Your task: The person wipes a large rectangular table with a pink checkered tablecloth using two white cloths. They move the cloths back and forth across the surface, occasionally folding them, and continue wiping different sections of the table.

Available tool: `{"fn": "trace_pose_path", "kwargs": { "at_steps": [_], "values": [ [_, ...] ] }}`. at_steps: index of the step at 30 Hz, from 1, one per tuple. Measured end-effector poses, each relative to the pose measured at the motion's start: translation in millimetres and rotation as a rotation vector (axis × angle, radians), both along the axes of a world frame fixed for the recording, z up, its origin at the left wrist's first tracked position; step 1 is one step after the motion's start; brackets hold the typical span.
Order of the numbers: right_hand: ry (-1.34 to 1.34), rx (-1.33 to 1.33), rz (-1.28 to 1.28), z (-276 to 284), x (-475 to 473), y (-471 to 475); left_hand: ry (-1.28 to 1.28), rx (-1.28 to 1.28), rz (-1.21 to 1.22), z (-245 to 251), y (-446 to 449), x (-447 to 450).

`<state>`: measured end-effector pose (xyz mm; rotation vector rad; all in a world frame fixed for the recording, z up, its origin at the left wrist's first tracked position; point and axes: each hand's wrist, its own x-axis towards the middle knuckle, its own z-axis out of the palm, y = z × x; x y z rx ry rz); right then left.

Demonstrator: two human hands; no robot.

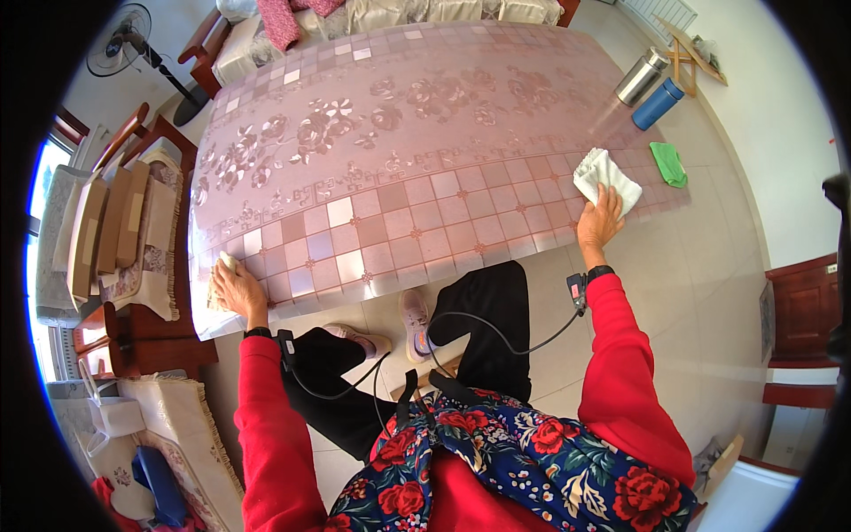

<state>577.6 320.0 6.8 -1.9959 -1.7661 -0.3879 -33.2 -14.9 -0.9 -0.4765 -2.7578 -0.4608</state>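
A table cover [425, 143] with a flower and checked pattern, glossy like plastic, lies over the table before me. At its near left corner my left hand [241, 290] rests on a small pale cloth [228, 261], most of it hidden under the fingers and palm. My right hand [600, 225] grasps a folded white cloth [605, 171] lying on the cover near the right end. Just right of that, apart from the hand, is a green cloth [668, 165]. Cables run from devices strapped at both wrists.
A steel flask [642, 76] and a blue bottle [658, 104] stand near the table's right end. Left are a wooden sofa [143, 332] with flat cardboard boxes [106, 226] and a floor fan [129, 43]. Behind the table is another covered sofa [392, 16].
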Motion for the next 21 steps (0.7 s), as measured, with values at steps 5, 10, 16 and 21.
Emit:
{"fn": "trace_pose_path", "kwargs": {
  "at_steps": [5,10,16,21],
  "values": [
    [0.017,0.020,0.015,-0.8,0.4,-0.6,0.019,0.015,-0.006,-1.3,-0.9,-1.1],
    [0.010,0.010,0.014,-1.1,0.2,0.0,0.029,0.029,-0.005,-2.8,-1.3,-2.1],
    [0.010,0.005,0.019,-1.3,1.2,0.1,0.015,0.073,-0.019,-4.0,-1.9,-2.5],
    [0.005,-0.020,0.006,-0.9,0.8,0.1,0.006,0.075,-0.027,-4.4,-2.1,-3.1]
  ]
}}
